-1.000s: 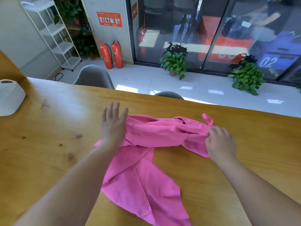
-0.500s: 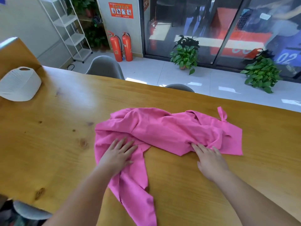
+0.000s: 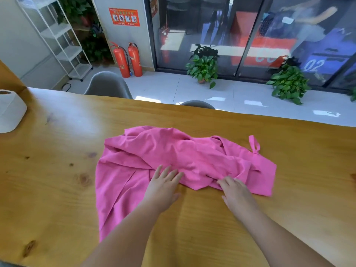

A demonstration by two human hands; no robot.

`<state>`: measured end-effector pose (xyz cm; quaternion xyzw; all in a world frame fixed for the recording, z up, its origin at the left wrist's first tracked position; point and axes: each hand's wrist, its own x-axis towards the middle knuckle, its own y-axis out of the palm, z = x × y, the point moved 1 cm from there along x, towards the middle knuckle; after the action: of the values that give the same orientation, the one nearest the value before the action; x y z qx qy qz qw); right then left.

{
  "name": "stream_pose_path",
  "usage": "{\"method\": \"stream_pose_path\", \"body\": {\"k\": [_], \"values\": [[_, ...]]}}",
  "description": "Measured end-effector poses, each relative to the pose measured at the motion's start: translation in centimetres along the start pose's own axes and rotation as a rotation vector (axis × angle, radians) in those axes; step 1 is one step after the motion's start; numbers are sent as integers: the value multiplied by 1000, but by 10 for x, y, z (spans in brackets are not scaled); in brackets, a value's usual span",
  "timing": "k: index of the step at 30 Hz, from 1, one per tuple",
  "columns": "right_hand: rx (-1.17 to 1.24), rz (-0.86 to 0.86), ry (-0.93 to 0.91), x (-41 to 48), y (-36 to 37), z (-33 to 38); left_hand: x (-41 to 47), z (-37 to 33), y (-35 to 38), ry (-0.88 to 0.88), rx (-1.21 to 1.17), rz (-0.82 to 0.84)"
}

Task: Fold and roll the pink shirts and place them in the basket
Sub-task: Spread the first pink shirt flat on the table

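Writing: the clearest mark is a white "02" (image 3: 312, 65) on a blue panel behind the glass doors.
Sign: the red poster (image 3: 126, 16) on the grey pillar has a row of small picture panels; I cannot read its lettering.
Pink shirt (image 3: 173, 151): soft matte cloth, rumpled and unrolled, lying in the middle of the table in front of me. A thick creased ridge runs across it, a flatter flap hangs toward me on the left, and a small knotted strap sticks up at its far right corner.
My left hand (image 3: 163, 186): released, fingers straight and slightly spread, palm down, fingertips pressing the shirt's near fold where the flap meets the ridge.
My right hand (image 3: 236, 191): also relaxed and flat, fingertips on the near edge of the shirt's right half, the heel on bare wood.
Table (image 3: 57, 170): glossy honey-coloured wood with dark knots and long grain.
White rounded object (image 3: 9, 112): at the table's left edge, well apart from the shirt.
Fire extinguishers (image 3: 127, 61): two red cylinders standing side by side on the pale tiled floor.
Shelf rack (image 3: 63, 39): thin white metal frame, open tiers.
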<state>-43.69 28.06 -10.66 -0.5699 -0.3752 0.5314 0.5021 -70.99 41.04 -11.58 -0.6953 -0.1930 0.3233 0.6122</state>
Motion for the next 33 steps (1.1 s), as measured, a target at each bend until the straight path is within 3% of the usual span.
{"method": "stream_pose_path", "body": {"k": [2, 7, 13, 16, 20, 22, 24, 26, 28, 30, 33], "values": [[-20, -28, -7, -1, 15, -11, 8, -7, 6, -44, -11, -15], [48, -153, 4, 4, 12, -31, 26, 3, 1, 22, 34, -256], [104, -385, 178, 27, -74, -79, 58, 53, -73, -183, -82, -511], [164, -478, 192, 46, -115, -98, 84, 66, -119, -188, -62, -605], [340, -477, 359, 66, -137, -103, 110, 47, -155, -294, -65, -589], [264, -410, 391, 65, -132, -97, 112, 27, -158, -257, -71, -600], [157, -309, 288, 60, -116, -84, 111, 6, -143, -78, -74, -491], [103, -171, 160, 54, -93, -70, 107, -12, -116, 68, -141, -227], [96, -27, 89, 48, -71, -59, 103, -20, -83, 66, -181, -4], [80, 47, 61, 43, -54, -51, 102, -27, -57, -20, -208, 49], [43, 94, 27, 40, -48, -41, 108, -29, -44, -124, -258, -53]]}}
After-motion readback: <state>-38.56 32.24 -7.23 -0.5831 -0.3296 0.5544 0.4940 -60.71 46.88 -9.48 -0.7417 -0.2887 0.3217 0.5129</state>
